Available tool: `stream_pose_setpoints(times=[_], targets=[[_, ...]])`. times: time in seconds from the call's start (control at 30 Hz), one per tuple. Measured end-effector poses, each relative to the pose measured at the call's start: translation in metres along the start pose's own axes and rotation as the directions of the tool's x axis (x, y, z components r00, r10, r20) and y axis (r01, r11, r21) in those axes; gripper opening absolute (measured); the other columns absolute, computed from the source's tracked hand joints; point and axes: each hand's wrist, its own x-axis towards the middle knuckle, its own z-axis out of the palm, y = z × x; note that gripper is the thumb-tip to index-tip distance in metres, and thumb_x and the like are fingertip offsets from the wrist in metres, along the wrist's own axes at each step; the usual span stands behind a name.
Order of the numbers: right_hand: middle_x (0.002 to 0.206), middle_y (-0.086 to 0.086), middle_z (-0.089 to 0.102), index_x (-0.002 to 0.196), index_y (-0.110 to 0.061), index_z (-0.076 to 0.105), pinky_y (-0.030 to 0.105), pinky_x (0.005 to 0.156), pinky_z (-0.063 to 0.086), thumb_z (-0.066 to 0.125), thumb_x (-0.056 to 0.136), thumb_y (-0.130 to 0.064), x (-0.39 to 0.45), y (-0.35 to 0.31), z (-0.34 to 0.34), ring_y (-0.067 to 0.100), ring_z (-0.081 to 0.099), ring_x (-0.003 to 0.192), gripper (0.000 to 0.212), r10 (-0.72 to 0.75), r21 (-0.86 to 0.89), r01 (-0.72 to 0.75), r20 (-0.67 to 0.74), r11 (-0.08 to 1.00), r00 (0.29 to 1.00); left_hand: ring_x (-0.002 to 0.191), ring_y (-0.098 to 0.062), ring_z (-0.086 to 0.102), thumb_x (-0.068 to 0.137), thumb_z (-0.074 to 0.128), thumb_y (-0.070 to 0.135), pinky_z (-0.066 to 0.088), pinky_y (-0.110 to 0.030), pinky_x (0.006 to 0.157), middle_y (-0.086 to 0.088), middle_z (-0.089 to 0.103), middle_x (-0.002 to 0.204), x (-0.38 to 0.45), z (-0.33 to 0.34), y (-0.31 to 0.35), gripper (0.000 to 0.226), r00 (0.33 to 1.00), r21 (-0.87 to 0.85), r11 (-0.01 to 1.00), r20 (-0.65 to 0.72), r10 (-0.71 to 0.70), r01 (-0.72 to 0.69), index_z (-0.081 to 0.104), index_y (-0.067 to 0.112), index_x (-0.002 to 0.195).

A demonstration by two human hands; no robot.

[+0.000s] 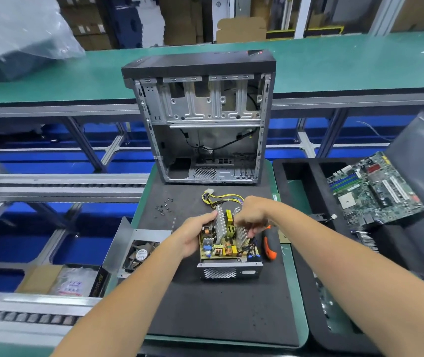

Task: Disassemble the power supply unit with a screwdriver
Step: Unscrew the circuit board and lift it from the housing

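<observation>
- While the power supply unit (229, 243) sits open on the black mat (218, 305), just in front of the empty computer case (200, 119), both hands are on its circuit board.
- Left hand (195, 233) grips the board's left edge.
- Right hand (253, 215) curls over the heatsinks, gripping.
- Orange-and-black screwdriver (269, 244) lies just right of the unit.
- Loose screws (163, 204) lie scattered to the unit's far left.
</observation>
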Motion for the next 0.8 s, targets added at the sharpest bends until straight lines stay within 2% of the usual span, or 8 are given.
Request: stream_pose_setpoints(times=[0.07,0.17,0.3,0.4,0.5,0.57,0.67,0.8], targets=[[0.062,0.010,0.066,0.079,-0.008,0.060,0.020,0.045,0.047,0.069,0.088,-0.035,-0.004,0.004,-0.007,0.016,0.065,0.051,0.030,0.045,-0.002,-0.045,0.103,0.999,0.994,0.089,-0.029,0.070,0.085,0.067,0.035,0.057,-0.040,0.081,-0.015,0.072,0.102,0.002,0.000,-0.002,0.037,0.998,0.012,1.000,-0.060,0.025,-0.024,0.070,0.005,0.107],[0.073,0.009,0.061,0.104,-0.007,0.059,0.022,0.052,0.047,0.067,0.080,-0.061,-0.009,0.015,-0.017,0.018,0.061,0.060,0.060,0.181,-0.132,-0.156,0.210,0.979,0.961,0.091,-0.030,0.070,0.085,0.067,0.035,0.056,-0.043,0.083,-0.014,0.073,0.099,0.005,0.001,-0.004,0.037,0.995,0.009,1.000,-0.096,0.024,-0.024,0.070,0.007,0.107],[0.105,0.019,0.064,0.113,-0.001,0.054,0.023,0.060,0.051,0.061,0.082,-0.062,-0.009,0.029,-0.012,0.023,0.065,0.077,0.069,0.253,-0.117,-0.226,0.335,0.967,0.908,0.090,-0.027,0.071,0.083,0.068,0.040,0.056,-0.042,0.083,-0.010,0.074,0.098,0.005,0.001,-0.005,0.037,0.995,0.030,0.999,-0.099,0.018,-0.015,0.070,0.011,0.106],[0.131,0.020,0.057,0.131,0.002,0.048,0.021,0.065,0.054,0.063,0.089,-0.049,-0.005,0.038,-0.005,0.023,0.065,0.086,0.067,0.250,-0.084,-0.236,0.414,0.968,0.875,0.089,-0.025,0.071,0.082,0.068,0.043,0.056,-0.041,0.082,-0.008,0.074,0.097,0.003,0.002,-0.004,0.038,0.994,0.045,0.999,-0.106,0.017,-0.012,0.069,0.013,0.106],[0.116,0.014,0.063,0.128,-0.001,0.051,0.017,0.055,0.052,0.063,0.093,-0.032,-0.001,0.047,-0.001,0.018,0.067,0.081,0.049,0.243,-0.083,-0.232,0.481,0.969,0.843,0.082,-0.016,0.072,0.082,0.067,0.046,0.053,-0.029,0.067,-0.002,0.075,0.094,0.000,0.002,-0.003,0.036,0.993,0.064,0.998,-0.116,0.017,-0.010,0.070,0.017,0.104],[0.103,0.010,0.063,0.114,-0.004,0.055,0.016,0.054,0.051,0.063,0.093,-0.024,0.000,0.053,0.002,0.017,0.067,0.081,0.030,0.232,-0.056,-0.237,0.505,0.970,0.831,0.083,-0.017,0.072,0.083,0.066,0.045,0.054,-0.029,0.066,-0.002,0.075,0.095,-0.001,0.001,-0.003,0.034,0.993,0.048,0.999,-0.114,0.011,-0.006,0.071,0.018,0.103],[0.087,0.006,0.065,0.094,-0.007,0.059,0.014,0.054,0.051,0.061,0.095,-0.015,0.002,0.058,0.007,0.013,0.067,0.075,0.008,0.240,-0.027,-0.267,0.531,0.963,0.813,0.081,-0.020,0.072,0.085,0.066,0.042,0.055,-0.026,0.054,-0.004,0.075,0.096,-0.004,0.003,-0.004,0.028,0.996,-0.017,1.000,-0.088,-0.004,0.003,0.075,0.017,0.095],[0.062,0.003,0.067,0.083,-0.006,0.058,0.013,0.050,0.049,0.058,0.096,-0.008,0.007,0.060,0.009,0.007,0.063,0.057,0.013,0.218,-0.002,-0.254,0.521,0.967,0.825,0.088,-0.024,0.072,0.085,0.065,0.041,0.057,-0.030,0.060,-0.007,0.073,0.101,-0.004,0.002,-0.007,0.031,0.999,-0.047,0.999,-0.054,-0.008,0.005,0.073,0.016,0.102]])
